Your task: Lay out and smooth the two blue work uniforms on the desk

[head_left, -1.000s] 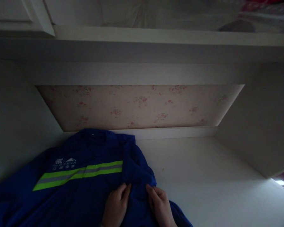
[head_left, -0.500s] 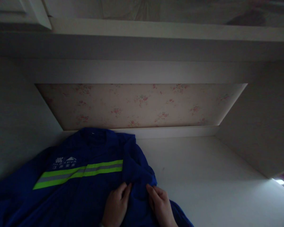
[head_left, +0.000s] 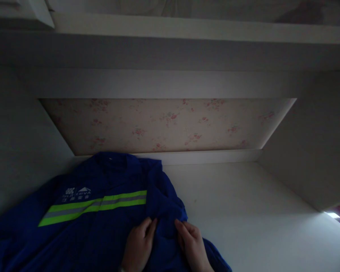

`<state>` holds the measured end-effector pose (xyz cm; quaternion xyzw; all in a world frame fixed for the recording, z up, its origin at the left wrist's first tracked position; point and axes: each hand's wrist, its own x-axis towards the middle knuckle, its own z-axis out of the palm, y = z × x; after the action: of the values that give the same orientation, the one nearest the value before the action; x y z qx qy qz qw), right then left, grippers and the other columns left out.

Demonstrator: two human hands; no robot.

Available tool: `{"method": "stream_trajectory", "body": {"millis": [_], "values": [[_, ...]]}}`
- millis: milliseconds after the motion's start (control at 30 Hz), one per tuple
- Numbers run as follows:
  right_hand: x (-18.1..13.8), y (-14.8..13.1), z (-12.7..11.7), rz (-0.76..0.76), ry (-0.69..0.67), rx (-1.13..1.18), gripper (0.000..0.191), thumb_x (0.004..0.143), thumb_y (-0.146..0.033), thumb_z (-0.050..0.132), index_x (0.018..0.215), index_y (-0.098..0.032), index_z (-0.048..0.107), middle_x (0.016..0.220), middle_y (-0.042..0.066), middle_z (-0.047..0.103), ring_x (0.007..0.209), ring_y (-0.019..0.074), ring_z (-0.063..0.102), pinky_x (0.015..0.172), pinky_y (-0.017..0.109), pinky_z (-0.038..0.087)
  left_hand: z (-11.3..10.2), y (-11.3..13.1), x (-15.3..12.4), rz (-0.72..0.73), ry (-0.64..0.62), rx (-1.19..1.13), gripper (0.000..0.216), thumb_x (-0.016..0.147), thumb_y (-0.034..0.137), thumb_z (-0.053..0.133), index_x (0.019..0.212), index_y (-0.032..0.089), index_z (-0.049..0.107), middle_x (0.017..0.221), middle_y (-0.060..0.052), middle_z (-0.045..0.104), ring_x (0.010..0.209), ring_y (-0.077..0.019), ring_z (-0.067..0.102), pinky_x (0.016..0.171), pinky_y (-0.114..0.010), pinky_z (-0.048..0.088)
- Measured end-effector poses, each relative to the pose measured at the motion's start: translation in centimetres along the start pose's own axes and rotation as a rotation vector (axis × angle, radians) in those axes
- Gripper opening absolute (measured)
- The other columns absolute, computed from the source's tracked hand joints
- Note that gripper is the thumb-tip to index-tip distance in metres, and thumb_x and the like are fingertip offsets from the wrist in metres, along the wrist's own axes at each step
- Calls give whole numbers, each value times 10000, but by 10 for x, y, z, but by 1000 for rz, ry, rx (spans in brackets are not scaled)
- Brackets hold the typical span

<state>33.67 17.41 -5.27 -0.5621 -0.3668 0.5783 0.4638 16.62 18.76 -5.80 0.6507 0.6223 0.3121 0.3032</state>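
Note:
A dark blue work jacket [head_left: 102, 234] lies spread on the white surface, its collar toward the back wall. Across its chest runs a bright yellow-green and grey reflective band [head_left: 96, 207], with pale printed lettering above it. My left hand [head_left: 139, 243] pinches the jacket's cloth below the right end of the band. A little to the right, my right hand [head_left: 190, 243] pinches the folded-over sleeve side of the same jacket. Cloth lies bunched between the two hands. The jacket's lower part runs out of view at the bottom.
A white shelf board [head_left: 170, 28] crosses overhead. Flowered wallpaper [head_left: 170, 124] shows behind, above a low white ledge [head_left: 209, 156]. Side panels stand at left and right. The white surface [head_left: 243, 211] extends right of the jacket, and something red shows at the far right edge.
The view has shifted very slightly. Both hands keep their pinch on the jacket in nearly the same place, and the cloth looks almost unchanged.

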Motion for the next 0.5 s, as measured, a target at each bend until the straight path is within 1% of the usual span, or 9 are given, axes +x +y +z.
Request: {"method": "stream_trajectory", "body": {"millis": [167,267,500], "values": [[0,-1,0,-14,-1,-7,638,637,-815,565,495,-228,361,450,-68,291,451,75,208,471,278,143,-1,2,0,-6,-8,2,390,933,485,392,703,238,587,635,-23,656,620,-178,643,623,-250,397],[-1,-4,0,-12,5,-24,636,638,-813,563,488,-229,360,443,-64,297,448,77,210,467,278,152,-2,3,0,-5,-10,0,394,935,487,388,692,240,575,624,-22,651,612,-177,641,615,-248,397],[-3,-8,1,19,17,-23,654,585,-845,566,485,-235,354,446,-68,282,445,76,211,470,281,146,-3,5,0,-19,-19,4,386,928,488,383,695,239,564,627,-19,629,623,-180,636,620,-252,392]]}}
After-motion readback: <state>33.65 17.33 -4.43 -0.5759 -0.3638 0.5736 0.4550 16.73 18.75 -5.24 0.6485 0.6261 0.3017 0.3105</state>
